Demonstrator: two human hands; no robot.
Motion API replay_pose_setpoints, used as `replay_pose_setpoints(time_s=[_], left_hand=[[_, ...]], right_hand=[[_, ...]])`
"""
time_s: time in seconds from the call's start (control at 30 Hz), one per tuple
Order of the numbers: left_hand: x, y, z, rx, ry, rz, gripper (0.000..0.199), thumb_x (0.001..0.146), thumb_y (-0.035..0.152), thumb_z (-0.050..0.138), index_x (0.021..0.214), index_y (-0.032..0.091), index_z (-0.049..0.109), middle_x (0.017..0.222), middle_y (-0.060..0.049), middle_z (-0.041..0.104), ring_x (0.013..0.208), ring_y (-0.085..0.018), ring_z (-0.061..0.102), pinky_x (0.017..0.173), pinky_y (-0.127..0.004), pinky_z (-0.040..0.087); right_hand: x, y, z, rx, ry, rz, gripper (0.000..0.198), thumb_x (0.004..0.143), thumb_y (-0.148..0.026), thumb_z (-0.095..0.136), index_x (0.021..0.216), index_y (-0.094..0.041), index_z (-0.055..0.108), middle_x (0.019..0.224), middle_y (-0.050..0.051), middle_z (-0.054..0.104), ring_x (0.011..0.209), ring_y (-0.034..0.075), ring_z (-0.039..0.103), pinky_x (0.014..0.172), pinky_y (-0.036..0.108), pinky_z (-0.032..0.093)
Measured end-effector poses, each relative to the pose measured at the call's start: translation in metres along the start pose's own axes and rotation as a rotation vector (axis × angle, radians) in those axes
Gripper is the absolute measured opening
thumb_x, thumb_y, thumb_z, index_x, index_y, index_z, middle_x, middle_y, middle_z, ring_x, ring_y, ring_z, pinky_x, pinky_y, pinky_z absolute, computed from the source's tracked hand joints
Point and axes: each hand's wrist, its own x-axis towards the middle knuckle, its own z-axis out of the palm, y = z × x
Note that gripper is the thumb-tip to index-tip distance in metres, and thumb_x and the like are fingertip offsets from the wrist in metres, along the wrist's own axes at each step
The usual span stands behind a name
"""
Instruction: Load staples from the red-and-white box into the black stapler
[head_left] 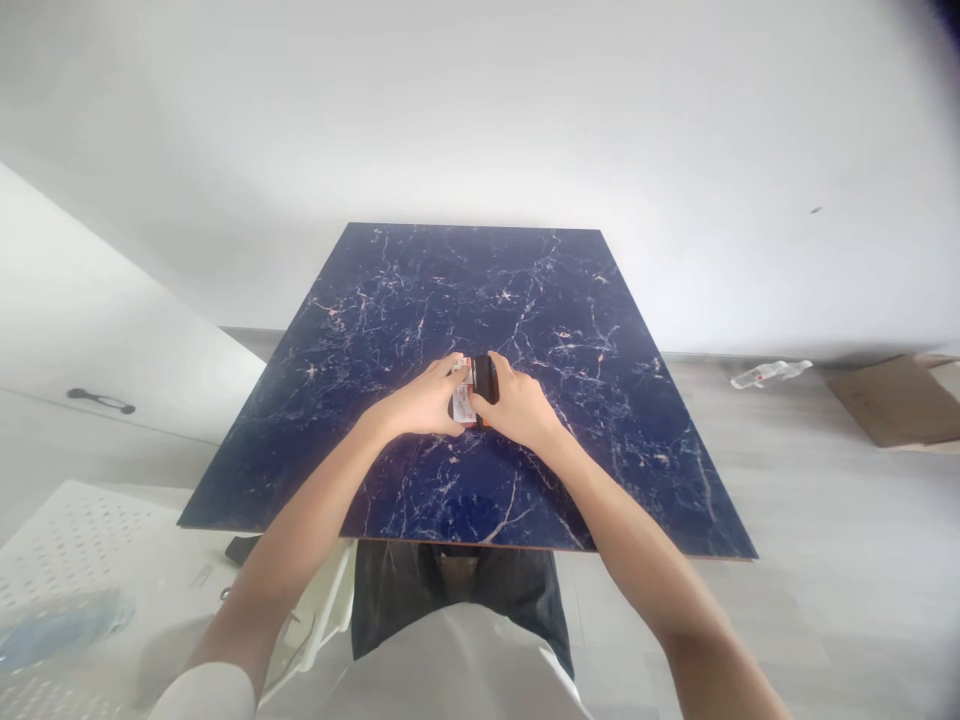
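Both hands meet at the middle of a dark blue, marble-patterned table (450, 290). Between them lie a small white, flat piece with red print (464, 405) and a narrow black object (482, 376) beside it. The fingers of my left hand (425, 398) curl around the left side of the white piece. My right hand (523, 400) grips the black object from the right, its thumb reaching across toward the white piece. A bit of orange shows at the near end of the black object. Whether the two pieces are joined cannot be made out, as fingers cover parts of them.
A white wall stands behind the table. Clear plastic bottles (771, 374) and a cardboard piece (896, 402) lie on the floor at right. To the left are a white cabinet with a dark handle (101, 401) and a white perforated surface (82, 525) holding a bottle (64, 625).
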Motion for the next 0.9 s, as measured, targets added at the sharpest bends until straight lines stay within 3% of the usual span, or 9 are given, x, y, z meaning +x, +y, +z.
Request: replay_pose_setpoints(time_s=[0.17,0.4,0.6,0.73,0.9], left_hand=[[0.042,0.012,0.010,0.019,0.071,0.043,0.086,0.074,0.045,0.081,0.149,0.024,0.045,0.149,-0.015,0.051,0.141,-0.039,0.049,0.119,-0.054,0.042],[0.170,0.043,0.054,0.074,0.088,0.108,0.096,0.069,0.047,0.079,0.148,0.005,0.046,0.149,-0.025,0.050,0.143,-0.041,0.044,0.122,-0.048,0.035],[0.264,0.084,0.092,0.056,-0.034,0.217,0.115,0.065,0.051,0.074,0.161,0.006,0.028,0.165,-0.026,0.034,0.155,-0.043,0.027,0.127,-0.048,0.023],[0.293,0.092,0.101,0.051,-0.106,0.232,0.123,0.061,0.053,0.074,0.162,0.003,0.026,0.169,-0.028,0.028,0.157,-0.043,0.024,0.129,-0.046,0.021],[0.295,0.089,0.102,0.039,-0.112,0.228,0.128,0.062,0.057,0.077,0.164,0.000,0.023,0.171,-0.028,0.024,0.161,-0.041,0.019,0.131,-0.046,0.016]], right_hand=[[0.009,0.017,-0.008,-0.088,0.139,0.090,0.063,0.092,-0.032,0.054,0.151,-0.013,0.046,0.128,0.020,0.073,0.102,0.035,0.074,0.084,0.041,0.054],[0.031,0.098,-0.049,-0.241,0.358,0.350,0.050,0.095,-0.030,0.050,0.141,-0.012,0.057,0.117,0.022,0.076,0.103,0.038,0.073,0.089,0.045,0.052],[0.021,0.162,-0.088,-0.251,0.455,0.589,0.039,0.097,-0.025,0.044,0.130,-0.011,0.062,0.112,0.023,0.075,0.102,0.036,0.071,0.088,0.044,0.050],[0.020,0.179,-0.091,-0.216,0.463,0.623,0.041,0.098,-0.021,0.038,0.131,-0.009,0.058,0.118,0.026,0.072,0.105,0.037,0.069,0.090,0.046,0.049],[0.024,0.182,-0.086,-0.209,0.470,0.612,0.050,0.097,-0.019,0.035,0.143,-0.004,0.049,0.124,0.029,0.068,0.107,0.039,0.067,0.091,0.049,0.049]])
